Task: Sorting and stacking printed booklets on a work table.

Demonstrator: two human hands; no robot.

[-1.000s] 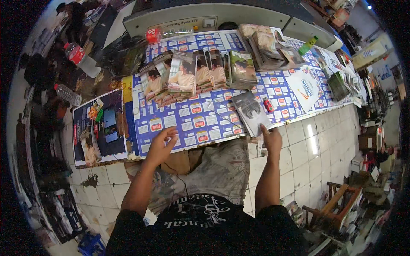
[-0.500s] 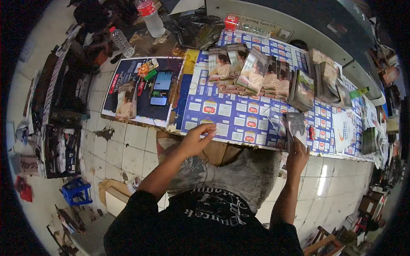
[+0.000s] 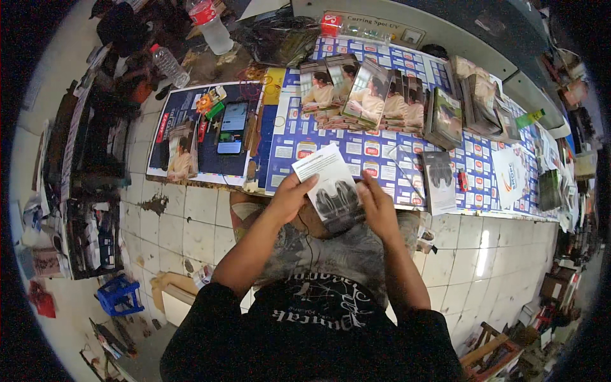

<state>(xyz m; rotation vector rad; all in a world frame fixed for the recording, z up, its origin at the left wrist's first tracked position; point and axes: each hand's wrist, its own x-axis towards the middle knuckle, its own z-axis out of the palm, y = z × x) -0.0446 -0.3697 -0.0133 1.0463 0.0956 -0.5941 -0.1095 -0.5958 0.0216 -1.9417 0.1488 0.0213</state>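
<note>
In front of me, over the table's near edge, a printed sheet (image 3: pixel 328 188) is held tilted. It is white with text at the top and has a dark grey picture below. My left hand (image 3: pixel 289 200) pinches its left edge, thumb on top. My right hand (image 3: pixel 380 207) is closed at its right edge, thumb and forefinger against it; the other fingers are partly hidden. A similar grey and white sheet or stack (image 3: pixel 440 181) lies on the table to the right, beside a small red object (image 3: pixel 463 181).
Stacks of photo-covered booklets (image 3: pixel 366 95) stand along the back of the blue printed table covering (image 3: pixel 286 149), with more stacks (image 3: pixel 445 121) to the right. A phone (image 3: pixel 233 127) and another booklet pile (image 3: pixel 182 153) lie at left. Plastic bottles (image 3: pixel 213 28) stand behind. A blue stool (image 3: pixel 119 295) is on the floor.
My right hand has moved left from the grey and white stack, and a sheet is now between both hands. My left hand, earlier empty with its fingers apart, has closed on the sheet.
</note>
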